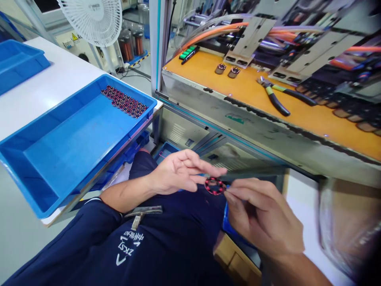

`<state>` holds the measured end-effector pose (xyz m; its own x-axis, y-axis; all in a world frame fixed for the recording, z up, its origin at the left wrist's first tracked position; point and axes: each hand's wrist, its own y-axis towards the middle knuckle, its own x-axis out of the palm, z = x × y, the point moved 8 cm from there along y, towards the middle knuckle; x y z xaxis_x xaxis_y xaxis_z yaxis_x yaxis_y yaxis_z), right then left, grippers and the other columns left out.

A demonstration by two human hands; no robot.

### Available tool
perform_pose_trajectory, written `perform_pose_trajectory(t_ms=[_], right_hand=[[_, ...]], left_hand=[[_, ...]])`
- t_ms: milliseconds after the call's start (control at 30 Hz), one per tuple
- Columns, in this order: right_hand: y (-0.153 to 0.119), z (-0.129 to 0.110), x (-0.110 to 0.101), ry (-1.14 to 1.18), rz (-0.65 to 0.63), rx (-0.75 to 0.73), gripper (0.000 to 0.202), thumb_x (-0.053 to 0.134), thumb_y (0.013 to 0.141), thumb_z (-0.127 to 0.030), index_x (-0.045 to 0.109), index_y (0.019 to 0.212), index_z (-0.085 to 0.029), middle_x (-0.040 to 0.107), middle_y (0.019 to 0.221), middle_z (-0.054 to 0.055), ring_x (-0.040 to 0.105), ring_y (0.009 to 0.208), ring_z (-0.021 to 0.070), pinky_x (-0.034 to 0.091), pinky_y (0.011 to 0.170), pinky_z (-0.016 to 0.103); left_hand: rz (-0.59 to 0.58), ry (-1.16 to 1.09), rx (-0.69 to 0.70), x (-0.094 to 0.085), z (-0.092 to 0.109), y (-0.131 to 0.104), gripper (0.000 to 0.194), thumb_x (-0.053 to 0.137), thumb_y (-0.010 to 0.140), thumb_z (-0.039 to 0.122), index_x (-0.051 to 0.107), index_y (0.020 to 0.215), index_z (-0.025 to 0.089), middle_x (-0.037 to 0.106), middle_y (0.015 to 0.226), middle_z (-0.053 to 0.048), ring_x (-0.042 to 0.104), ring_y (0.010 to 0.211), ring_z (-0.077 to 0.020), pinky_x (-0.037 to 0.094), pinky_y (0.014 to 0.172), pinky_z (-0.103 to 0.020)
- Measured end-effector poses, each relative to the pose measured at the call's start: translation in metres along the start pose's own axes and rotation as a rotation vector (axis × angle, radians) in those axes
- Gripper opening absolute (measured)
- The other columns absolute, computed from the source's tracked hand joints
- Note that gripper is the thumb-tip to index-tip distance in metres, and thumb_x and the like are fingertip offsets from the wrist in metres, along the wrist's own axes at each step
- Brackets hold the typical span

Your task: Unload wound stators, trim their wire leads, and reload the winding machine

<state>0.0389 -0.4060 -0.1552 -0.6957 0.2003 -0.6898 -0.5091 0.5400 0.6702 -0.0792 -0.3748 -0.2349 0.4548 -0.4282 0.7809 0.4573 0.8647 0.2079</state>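
A small black ring with red segments (214,186) is pinched at its right edge between the thumb and fingers of my right hand (263,214). My left hand (184,171) is just left of the ring, palm partly up, fingers stretched toward it and spread from the thumb; nothing is held in it. To the left, a blue tray (74,139) carries rows of similar dark red-and-black parts (126,102) packed at its far right end.
An orange machine ledge (247,87) holds pliers (275,95), two small round parts (226,70), a black pen (189,55) and a row of dark parts at right. A white fan (95,20) stands behind the tray. Plastic-wrapped material (348,226) lies at the right.
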Motion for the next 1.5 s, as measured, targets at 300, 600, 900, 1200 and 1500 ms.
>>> perform_pose_trajectory(t_ms=[300,600,900,1200,1500], right_hand=[[0.002,-0.005,-0.006,-0.023,0.009,-0.043,0.005,0.059,0.092,-0.013,0.058,0.092,-0.018,0.062,0.078,0.004,0.061,0.068,0.0125,0.05,0.06,0.023],[0.007,0.003,-0.01,0.092,0.077,0.091,0.011,0.061,0.088,-0.009,0.056,0.093,-0.018,0.064,0.078,0.003,0.061,0.071,0.0119,0.051,0.063,0.023],[0.004,0.006,-0.015,0.149,0.037,0.054,0.01,0.061,0.089,-0.011,0.058,0.094,-0.019,0.065,0.08,0.004,0.062,0.07,0.0125,0.051,0.061,0.024],[0.003,0.021,-0.011,0.275,0.155,0.194,0.012,0.058,0.089,-0.006,0.06,0.089,-0.018,0.06,0.078,0.003,0.057,0.069,0.0129,0.048,0.061,0.027],[0.006,0.02,-0.013,0.302,0.123,0.098,0.013,0.062,0.086,-0.006,0.059,0.091,-0.018,0.061,0.078,0.002,0.058,0.069,0.012,0.049,0.061,0.025]], left_hand=[[-0.047,0.236,-0.248,0.009,-0.017,-0.002,0.033,0.075,0.08,0.036,0.057,0.099,0.015,0.07,0.07,-0.001,0.068,0.058,-0.0111,0.051,0.054,-0.019],[0.055,0.201,0.121,0.006,0.008,0.002,0.031,0.082,0.071,0.016,0.063,0.094,0.023,0.071,0.11,-0.001,0.067,0.113,-0.021,0.055,0.096,-0.034],[-0.069,0.33,-0.205,0.012,-0.02,0.004,0.017,0.064,0.09,0.026,0.059,0.105,0.018,0.072,0.075,-0.001,0.07,0.065,-0.0109,0.054,0.06,-0.02],[0.098,0.271,0.113,0.01,0.003,0.007,0.03,0.081,0.074,0.02,0.056,0.09,0.022,0.07,0.104,0.001,0.071,0.1,-0.0171,0.057,0.088,-0.031],[-0.03,0.309,-0.28,0.005,-0.031,0.014,0.034,0.064,0.087,0.047,0.058,0.095,0.014,0.069,0.067,-0.002,0.065,0.057,-0.0119,0.048,0.054,-0.021]])
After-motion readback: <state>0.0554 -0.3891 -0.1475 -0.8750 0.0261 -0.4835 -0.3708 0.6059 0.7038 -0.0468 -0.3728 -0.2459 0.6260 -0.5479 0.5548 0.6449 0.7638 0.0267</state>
